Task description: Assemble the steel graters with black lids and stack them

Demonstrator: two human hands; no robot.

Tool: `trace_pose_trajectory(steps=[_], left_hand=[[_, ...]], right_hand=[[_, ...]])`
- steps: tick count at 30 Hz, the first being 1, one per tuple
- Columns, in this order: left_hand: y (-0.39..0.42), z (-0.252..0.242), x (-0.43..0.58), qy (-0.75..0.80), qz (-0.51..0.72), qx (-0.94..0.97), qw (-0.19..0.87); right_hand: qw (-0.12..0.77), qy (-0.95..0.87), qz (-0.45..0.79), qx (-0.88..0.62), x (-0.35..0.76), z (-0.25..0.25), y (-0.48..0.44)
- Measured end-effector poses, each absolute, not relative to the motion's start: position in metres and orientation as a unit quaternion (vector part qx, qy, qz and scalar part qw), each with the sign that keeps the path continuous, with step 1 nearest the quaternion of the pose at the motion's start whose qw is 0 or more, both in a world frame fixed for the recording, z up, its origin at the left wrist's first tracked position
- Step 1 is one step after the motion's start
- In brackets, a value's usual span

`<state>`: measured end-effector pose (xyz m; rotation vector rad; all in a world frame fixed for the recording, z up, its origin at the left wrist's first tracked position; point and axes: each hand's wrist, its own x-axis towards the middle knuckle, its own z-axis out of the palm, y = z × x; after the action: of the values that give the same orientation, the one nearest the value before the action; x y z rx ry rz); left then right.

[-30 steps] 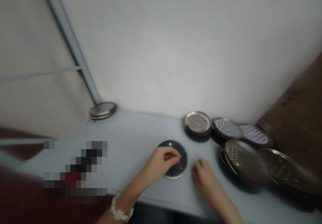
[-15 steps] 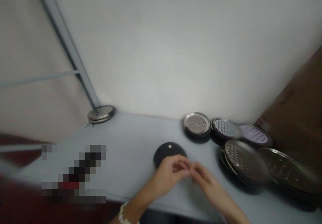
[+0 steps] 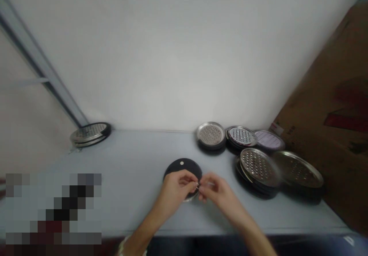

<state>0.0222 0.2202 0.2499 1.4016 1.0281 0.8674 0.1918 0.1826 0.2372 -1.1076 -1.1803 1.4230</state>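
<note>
Left hand (image 3: 175,189): near centre, over near half of black disc (image 3: 179,170). Grip: thumb + forefinger pinched on small wire piece (image 3: 197,185).
Right hand (image 3: 219,192): just right of left hand, fingertips meeting it. Grip: fingertips pressed together on same wire piece, other fingers curled.
Small wire piece: shiny, tiny, held between both hands just above disc's near-right edge. Exact shape blurred, can't tell.
Black disc: round, lies flat on bench (image 3: 135,160), centre. Pale dot (image 3: 181,163) near its far edge. Near part hidden by hands; bit of bright rim shows under them.
Bench: pale top, runs left to right, wall (image 3: 172,56) at far side.
Far-left stack (image 3: 90,132): perforated metal discs, approx. 2–3 high, at far-left corner of bench, well apart from hands.
Far-right row: three metal discs side by side along wall, a round-hole one (image 3: 211,134), a second round-hole one (image 3: 242,136), a slotted one (image 3: 268,139), each on a dark base.
Near-right pair: perforated disc (image 3: 258,165), tilted on a dark stack, right of hands; larger disc (image 3: 300,169) just beside it, further right.
Cardboard box (image 3: 330,121): brown, right edge of bench, touching or v. close to larger disc.
Metal post (image 3: 40,66): grey, slants up from far-left stack.
</note>
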Motion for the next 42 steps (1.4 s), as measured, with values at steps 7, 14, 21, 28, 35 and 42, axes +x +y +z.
trace_pose_trajectory(steps=[7,14,21,28,35,42], left_hand=[[0.216,0.263,0.015,0.373,0.365,0.645,0.558],[0.217,0.269,0.006,0.348,0.337,0.706,0.517],[0.211,0.279,0.007,0.367,0.322,0.738,0.465],[0.212,0.277,0.004,0.302,0.303,0.687,0.587],[0.215,0.276,0.002,0.301,0.316,0.699,0.567],[0.210,0.287,-0.004,0.345,0.333,0.784,0.395]], right_hand=[[0.366,-0.436,0.739,-0.361,0.199,0.230,0.179],[0.326,-0.411,0.785,-0.329,0.198,0.222,0.178],[0.355,-0.424,0.743,-0.378,0.194,0.239,0.175],[0.284,-0.416,0.801,-0.323,0.197,0.236,0.172],[0.299,-0.431,0.779,-0.345,0.193,0.244,0.170],[0.377,-0.517,0.604,-0.476,0.189,0.257,0.170]])
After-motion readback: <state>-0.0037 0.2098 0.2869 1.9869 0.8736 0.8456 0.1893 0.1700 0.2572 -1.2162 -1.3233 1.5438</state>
